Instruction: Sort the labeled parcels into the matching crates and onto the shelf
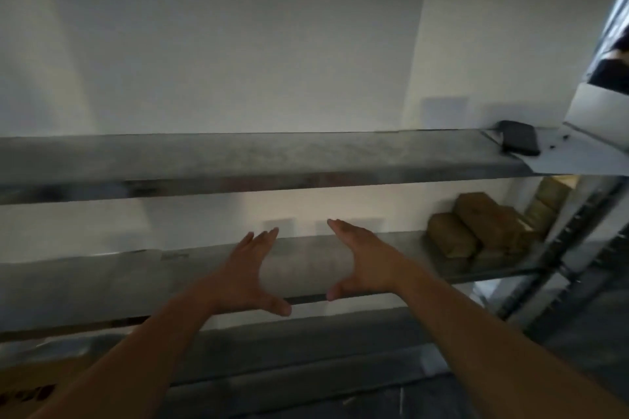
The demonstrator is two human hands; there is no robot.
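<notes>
Left hand [250,277] and right hand [366,260] are held out side by side over the middle shelf [102,286], palms turned toward each other, fingers straight, thumbs spread downward; nothing is grasped by either hand, and only bare shelf is seen in the gap between them; whether the hands touch the shelf or are held just above it cannot be told, since the frame is blurred. The parcels [476,231] are found to the right of both hands, on the same middle shelf, well apart from the right hand and farther yet from the left; the right hand is therefore judged the nearer for any reach toward them. The parcels are brown blocks, stacked close together at the right end of the shelf beside the dark upright [558,248]; their long axes are seen to run roughly front to back, slightly slanted; no label can be read. Above, an upper shelf [238,160] is shown, carrying a dark flat object [519,142] at its right end; a white wall [221,44] lies behind both shelves. At lower left a cardboard edge [30,381] is partly seen; no crates are in view; the next parcel is judged to lie outside the frame.
</notes>
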